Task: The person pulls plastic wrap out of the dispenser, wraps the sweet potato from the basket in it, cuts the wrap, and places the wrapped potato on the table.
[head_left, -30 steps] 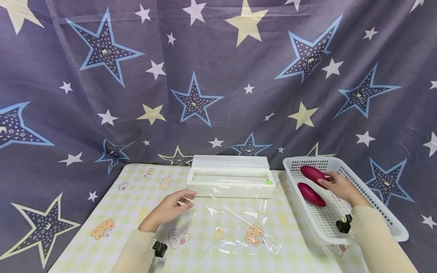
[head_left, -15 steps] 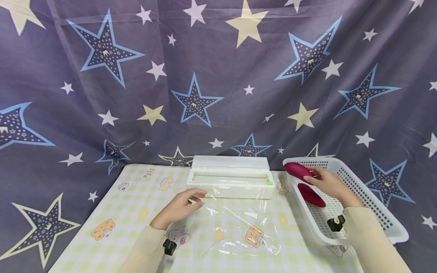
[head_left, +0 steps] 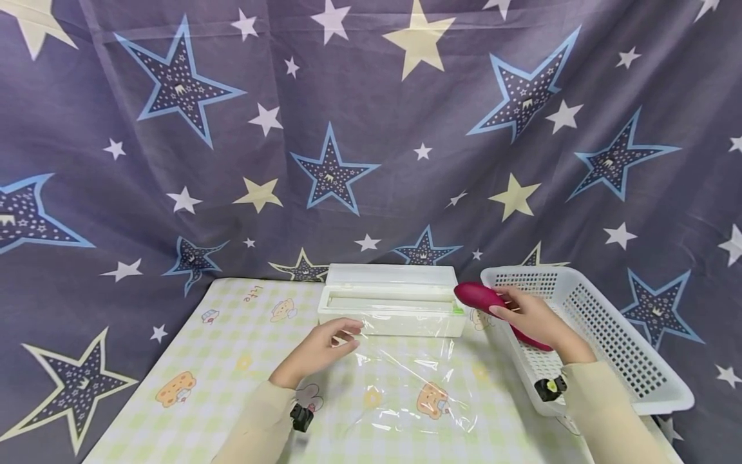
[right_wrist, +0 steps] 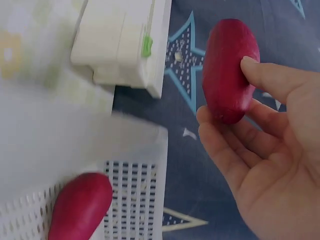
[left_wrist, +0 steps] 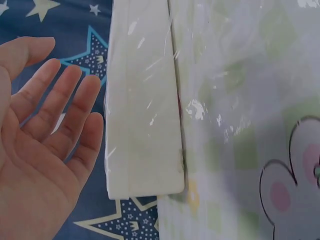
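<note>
My right hand [head_left: 536, 319] holds a magenta-red sweet potato [head_left: 478, 296] between thumb and fingers, raised just left of the white basket. In the right wrist view the thumb presses one side of that sweet potato [right_wrist: 230, 65] and the fingers support it below. A second sweet potato [right_wrist: 82, 205] lies in the basket, partly covered in the head view. My left hand [head_left: 319, 348] hovers at the front left corner of a white cling film box [head_left: 394, 324], fingers loosely bent and holding nothing. Clear film [head_left: 406, 386] runs from the box toward me over the tablecloth.
The white perforated basket [head_left: 684, 398] stands at the table's right side. The film box's lid [head_left: 391, 275] is raised at the back, and a green slider [head_left: 458, 310] sits at its right end. A starry curtain [head_left: 371, 129] hangs directly behind the table.
My right hand has lifted the sweet potato out of the basket and carried it left, over the rim toward the film box. The left hand has drifted right along the box's front.
</note>
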A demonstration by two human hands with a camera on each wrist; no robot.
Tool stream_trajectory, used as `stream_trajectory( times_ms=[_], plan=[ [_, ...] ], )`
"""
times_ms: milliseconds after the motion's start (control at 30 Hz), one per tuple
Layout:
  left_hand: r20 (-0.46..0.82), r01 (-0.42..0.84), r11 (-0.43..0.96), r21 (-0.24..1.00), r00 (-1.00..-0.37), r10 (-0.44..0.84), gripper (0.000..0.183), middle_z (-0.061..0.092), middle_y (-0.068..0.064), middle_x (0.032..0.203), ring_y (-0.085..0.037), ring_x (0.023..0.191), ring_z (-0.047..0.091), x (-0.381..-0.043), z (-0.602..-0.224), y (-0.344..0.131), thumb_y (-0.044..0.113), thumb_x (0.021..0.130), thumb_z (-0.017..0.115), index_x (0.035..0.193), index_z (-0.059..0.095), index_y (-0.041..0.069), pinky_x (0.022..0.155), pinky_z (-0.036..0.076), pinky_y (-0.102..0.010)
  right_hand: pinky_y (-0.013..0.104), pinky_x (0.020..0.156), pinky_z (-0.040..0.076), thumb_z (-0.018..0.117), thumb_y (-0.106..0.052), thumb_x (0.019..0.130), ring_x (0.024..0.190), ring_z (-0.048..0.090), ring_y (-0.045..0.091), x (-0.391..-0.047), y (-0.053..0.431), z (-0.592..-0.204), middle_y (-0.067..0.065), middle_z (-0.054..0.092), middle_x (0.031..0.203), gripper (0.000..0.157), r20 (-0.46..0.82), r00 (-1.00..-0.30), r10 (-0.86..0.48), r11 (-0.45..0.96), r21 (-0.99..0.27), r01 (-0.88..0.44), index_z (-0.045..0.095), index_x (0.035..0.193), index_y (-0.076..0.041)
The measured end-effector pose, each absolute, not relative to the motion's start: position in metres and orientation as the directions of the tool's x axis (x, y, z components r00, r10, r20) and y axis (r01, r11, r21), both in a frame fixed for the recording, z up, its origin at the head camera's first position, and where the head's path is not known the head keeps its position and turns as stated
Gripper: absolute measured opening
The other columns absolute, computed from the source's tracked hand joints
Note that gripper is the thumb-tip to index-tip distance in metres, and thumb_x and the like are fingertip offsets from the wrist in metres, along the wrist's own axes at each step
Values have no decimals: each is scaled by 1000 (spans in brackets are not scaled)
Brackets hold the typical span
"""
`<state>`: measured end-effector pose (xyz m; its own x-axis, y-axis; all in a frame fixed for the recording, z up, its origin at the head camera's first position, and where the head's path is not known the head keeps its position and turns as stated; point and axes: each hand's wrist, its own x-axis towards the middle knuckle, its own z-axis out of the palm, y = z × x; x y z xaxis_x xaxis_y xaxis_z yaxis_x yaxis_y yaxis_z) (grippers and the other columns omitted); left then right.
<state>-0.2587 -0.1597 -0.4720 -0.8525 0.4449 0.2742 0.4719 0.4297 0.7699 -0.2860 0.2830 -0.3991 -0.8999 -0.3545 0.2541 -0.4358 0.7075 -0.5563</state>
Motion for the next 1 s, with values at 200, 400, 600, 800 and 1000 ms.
stream_trajectory(
  times_ms=[200,400,600,800,1000],
  plan=[
    [269,473,408,781,-844,464,36,66,-9,124,-17,104,65,-262,-472,-147,19,98,67,133,61,11,85,51,-35,34,77,56,70,-20,96,92,68,23,-283,265,-407,13,70,104,46,266,-881,-391,642,-607,-469,57,134,3],
    [271,473,387,792,-839,471,37,67,0,122,-15,105,65,-263,-473,-134,20,97,68,134,61,19,87,51,-37,37,79,56,70,-19,96,92,66,21,-275,248,-414,8,69,99,45,264,-873,-410,628,-612,-480,57,133,3],
    [285,479,364,798,-834,472,42,65,0,125,-23,108,65,-262,-471,-119,22,97,70,137,59,18,90,51,-43,36,80,56,70,-26,97,95,66,21,-266,227,-424,7,69,104,46,227,-863,-451,598,-641,-481,59,133,-1],
    [292,483,355,800,-831,473,51,61,-4,132,-28,111,64,-260,-469,-106,25,94,73,141,55,18,91,50,-51,33,81,56,67,-29,98,96,67,20,-261,210,-435,6,69,107,45,226,-824,-519,556,-643,-527,59,134,-4],
    [307,503,348,791,-819,486,57,62,-1,130,-17,107,64,-259,-469,-96,25,88,80,138,57,12,89,52,-46,33,82,57,68,-30,98,99,66,19,-255,196,-443,4,70,112,44,234,-791,-565,496,-670,-553,61,134,-7]
  ],
)
